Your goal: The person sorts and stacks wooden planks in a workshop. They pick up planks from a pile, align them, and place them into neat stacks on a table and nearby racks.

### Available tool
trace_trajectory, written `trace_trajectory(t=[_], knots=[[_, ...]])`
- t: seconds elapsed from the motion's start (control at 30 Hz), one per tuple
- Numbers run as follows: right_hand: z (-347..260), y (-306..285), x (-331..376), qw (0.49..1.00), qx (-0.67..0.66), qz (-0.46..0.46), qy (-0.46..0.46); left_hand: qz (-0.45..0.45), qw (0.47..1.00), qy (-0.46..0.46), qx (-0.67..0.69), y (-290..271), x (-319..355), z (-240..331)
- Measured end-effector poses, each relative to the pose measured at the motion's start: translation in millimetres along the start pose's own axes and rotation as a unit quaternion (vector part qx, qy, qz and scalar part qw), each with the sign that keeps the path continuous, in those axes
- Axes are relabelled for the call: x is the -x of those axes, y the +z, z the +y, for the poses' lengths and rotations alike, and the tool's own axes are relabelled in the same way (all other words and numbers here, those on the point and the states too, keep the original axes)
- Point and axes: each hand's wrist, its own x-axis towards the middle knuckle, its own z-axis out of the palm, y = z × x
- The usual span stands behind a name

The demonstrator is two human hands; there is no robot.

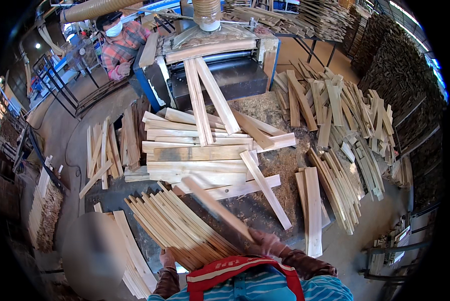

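My right hand [268, 244] is closed around the near end of a wooden board [220, 209], which slants up and away to the left and is blurred by motion. Beneath and left of that board is a row of narrow wooden boards [177, 226], packed side by side. At the near left end of the row, my left hand [167, 258] touches the boards; its fingers are mostly hidden. Beyond lies a pile of pale planks [200, 153], some with darker patches. A single plank [266, 190] lies slanted to the right of it.
A planing machine [217, 83] stands ahead, two boards [197, 100] sloping from its opening. Its hose [206, 12] rises above. A masked person [122, 47] is at its left. Board heaps [335, 100] lie right, with upright boards [312, 210] nearer. More boards [104, 150] lean left.
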Motion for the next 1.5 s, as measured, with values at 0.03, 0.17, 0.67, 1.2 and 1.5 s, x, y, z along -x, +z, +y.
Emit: trace_trajectory(t=[0.03,0.17,0.67,1.2,1.5], knots=[[-10,7,-18,0.995,0.02,-0.085,0.049,0.021,0.998,0.046,-0.047,-10,-3,-7],[-33,43,-68,0.979,0.091,-0.17,0.07,-0.015,0.999,0.014,-0.037,-6,-4,-1],[-92,-338,-395,0.907,0.133,0.326,-0.232,0.214,0.944,-0.111,-0.225,16,45,155],[-196,-1,-190,0.959,-0.035,-0.279,-0.044,0.08,0.947,0.019,0.309,42,35,132],[-186,-4,-165,0.881,-0.427,-0.19,0.076,-0.198,0.927,0.074,0.311,88,134,203]])
